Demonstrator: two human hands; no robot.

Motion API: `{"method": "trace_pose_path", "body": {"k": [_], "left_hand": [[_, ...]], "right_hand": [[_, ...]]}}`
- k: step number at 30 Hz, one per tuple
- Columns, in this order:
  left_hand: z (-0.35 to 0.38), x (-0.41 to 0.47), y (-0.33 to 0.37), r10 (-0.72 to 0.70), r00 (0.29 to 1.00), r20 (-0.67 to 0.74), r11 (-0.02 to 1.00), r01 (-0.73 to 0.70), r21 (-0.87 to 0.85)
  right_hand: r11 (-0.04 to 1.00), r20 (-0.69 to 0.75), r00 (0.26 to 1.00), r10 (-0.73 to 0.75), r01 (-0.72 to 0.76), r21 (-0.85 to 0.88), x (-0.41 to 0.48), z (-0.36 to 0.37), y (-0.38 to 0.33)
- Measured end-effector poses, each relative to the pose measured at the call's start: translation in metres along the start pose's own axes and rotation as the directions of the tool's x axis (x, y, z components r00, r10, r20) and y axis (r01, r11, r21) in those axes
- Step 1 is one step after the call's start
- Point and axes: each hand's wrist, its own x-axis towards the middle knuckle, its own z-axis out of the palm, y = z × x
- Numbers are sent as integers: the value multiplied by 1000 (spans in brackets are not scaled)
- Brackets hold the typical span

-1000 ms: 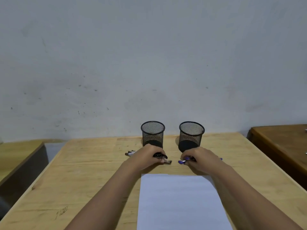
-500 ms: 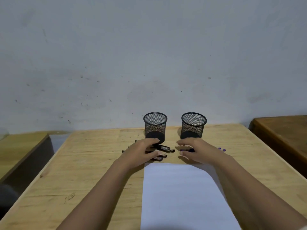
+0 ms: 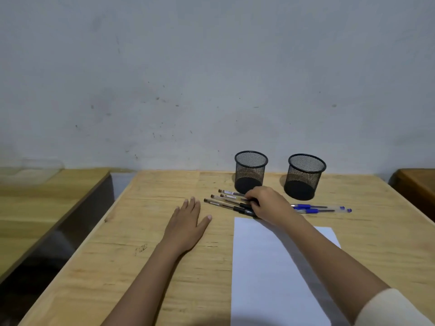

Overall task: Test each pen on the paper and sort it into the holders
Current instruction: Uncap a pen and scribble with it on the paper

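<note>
My wooden desk (image 3: 153, 255) carries white paper (image 3: 270, 267), with the left mesh holder (image 3: 250, 171) and right mesh holder (image 3: 306, 177) behind. My left grip (image 3: 188, 222) lies flat and wide. My right grip (image 3: 268, 203) curls onto fanned, clear-barrelled black pens (image 3: 229, 197); blue pens (image 3: 306, 206) lie just beside my wrist.

on table (image 3: 164, 267): left holder (image 3: 251, 171) beside right holder (image 3: 306, 176) at back; left pens (image 3: 229, 201) and right pens (image 3: 315, 210) before them; paper (image 3: 270, 278) nearest

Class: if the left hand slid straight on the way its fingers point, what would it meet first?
The left hand looks to pass just left of the black pens; bare table lies ahead up to the wall, though depth is hard to judge.
</note>
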Motion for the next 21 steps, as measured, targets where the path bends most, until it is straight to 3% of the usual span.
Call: {"method": "trace_pose_path", "body": {"k": [6, 13, 16, 18, 20, 21], "left_hand": [[4, 0, -1, 0, 999, -43, 1000, 1, 18], [0, -2, 1, -5, 999, -51, 999, 3, -41], [-4, -4, 3, -20, 997, -73, 993, 11, -120], [-8, -4, 7, -58, 991, -117, 966, 26, -256], [-13, -6, 21, -108, 987, -115, 854, 33, -518], [-15, -7, 31, -121, 989, -89, 746, 32, -666]], "right_hand": [[998, 101, 994, 48, -45, -32, 20, 3, 4], [995, 84, 991, 101, -101, -8, 20, -2, 2], [935, -88, 977, 193, -156, 318, 11, -10, -1], [799, -159, 947, 280, -138, 585, 3, -21, -9], [647, -166, 927, 337, -100, 756, -6, -32, -16], [582, -158, 920, 359, -88, 809, -9, -36, -18]]}}
